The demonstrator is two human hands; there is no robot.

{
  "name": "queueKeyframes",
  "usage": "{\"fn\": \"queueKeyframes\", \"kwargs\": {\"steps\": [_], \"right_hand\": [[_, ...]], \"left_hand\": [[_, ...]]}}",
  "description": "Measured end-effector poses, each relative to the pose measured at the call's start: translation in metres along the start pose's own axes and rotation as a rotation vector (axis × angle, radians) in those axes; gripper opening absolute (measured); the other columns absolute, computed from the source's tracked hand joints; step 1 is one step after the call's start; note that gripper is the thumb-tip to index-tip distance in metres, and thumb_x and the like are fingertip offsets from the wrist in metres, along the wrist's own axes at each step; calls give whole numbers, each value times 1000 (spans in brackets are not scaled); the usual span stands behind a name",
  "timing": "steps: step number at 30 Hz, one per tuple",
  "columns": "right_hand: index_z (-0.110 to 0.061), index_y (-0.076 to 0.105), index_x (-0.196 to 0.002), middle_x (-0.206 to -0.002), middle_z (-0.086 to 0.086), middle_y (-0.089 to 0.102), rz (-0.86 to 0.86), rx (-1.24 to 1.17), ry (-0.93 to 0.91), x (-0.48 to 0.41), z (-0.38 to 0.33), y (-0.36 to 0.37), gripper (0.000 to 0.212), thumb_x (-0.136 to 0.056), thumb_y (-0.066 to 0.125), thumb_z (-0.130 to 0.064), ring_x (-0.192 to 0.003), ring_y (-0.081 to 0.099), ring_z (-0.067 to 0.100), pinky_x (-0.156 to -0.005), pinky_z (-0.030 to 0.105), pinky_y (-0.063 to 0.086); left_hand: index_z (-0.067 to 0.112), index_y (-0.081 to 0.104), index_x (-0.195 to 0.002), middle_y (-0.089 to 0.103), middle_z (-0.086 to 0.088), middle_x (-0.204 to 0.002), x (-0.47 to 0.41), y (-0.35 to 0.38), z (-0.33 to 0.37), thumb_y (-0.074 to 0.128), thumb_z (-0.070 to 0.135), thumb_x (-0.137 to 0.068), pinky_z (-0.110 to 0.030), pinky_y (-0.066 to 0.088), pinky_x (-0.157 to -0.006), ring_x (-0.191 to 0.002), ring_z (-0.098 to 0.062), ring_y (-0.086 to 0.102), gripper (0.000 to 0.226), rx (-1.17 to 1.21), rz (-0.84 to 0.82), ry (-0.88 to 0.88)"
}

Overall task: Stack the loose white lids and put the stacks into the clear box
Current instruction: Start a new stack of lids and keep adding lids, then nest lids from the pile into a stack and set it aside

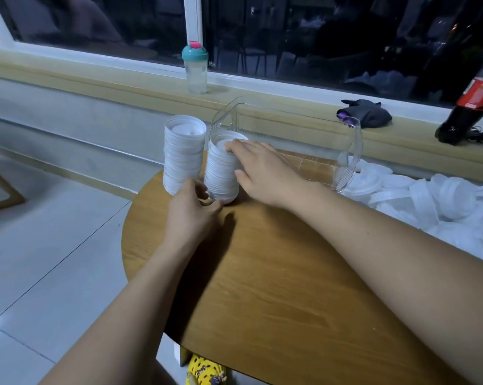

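A tall outer stack of white round plastic lids (pixel 183 157) stood on the round wooden table (pixel 262 273), just left of the clear rectangular plastic box (pixel 348 151) and outside it. The left hand (pixel 191 209) pinched the box's near-left bottom corner between curled fingers and thumb, apparently steadying it. Seen through the clear wall, a second stack of white lids (pixel 221 173) looked to be standing inside that corner. The right hand (pixel 262 168) clasped it, forefinger hooked over the top lid and thumb against its side. The step in hand therefore seemed to be seating this stack in the box. Next, the right hand would need to let go without tipping it, then bring the outer stack in beside it. Further right, a heap of loose white lids (pixel 429 201) lay on the table just beyond the box, not yet stacked.
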State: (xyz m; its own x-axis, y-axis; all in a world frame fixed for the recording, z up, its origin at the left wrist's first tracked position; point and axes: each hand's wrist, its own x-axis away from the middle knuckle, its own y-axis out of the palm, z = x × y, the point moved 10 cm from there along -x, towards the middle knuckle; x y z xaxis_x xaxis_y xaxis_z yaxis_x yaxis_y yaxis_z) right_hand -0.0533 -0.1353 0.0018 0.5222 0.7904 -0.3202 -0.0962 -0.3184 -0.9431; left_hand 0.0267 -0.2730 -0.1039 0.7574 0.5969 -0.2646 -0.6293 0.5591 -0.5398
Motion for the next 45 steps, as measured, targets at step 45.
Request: {"fn": "queueKeyframes", "kwargs": {"steps": [45], "right_hand": [[-16,69,-132,-130,-5,65,219,70,473,442,125,-123,30,-102,71,-18,-124,58,16,-108,34,47]], "left_hand": [[37,68,-119,67,21,-112,225,202,211,82,33,-92,-13,48,-91,-105,1,65,30,-35,-633,641]]}}
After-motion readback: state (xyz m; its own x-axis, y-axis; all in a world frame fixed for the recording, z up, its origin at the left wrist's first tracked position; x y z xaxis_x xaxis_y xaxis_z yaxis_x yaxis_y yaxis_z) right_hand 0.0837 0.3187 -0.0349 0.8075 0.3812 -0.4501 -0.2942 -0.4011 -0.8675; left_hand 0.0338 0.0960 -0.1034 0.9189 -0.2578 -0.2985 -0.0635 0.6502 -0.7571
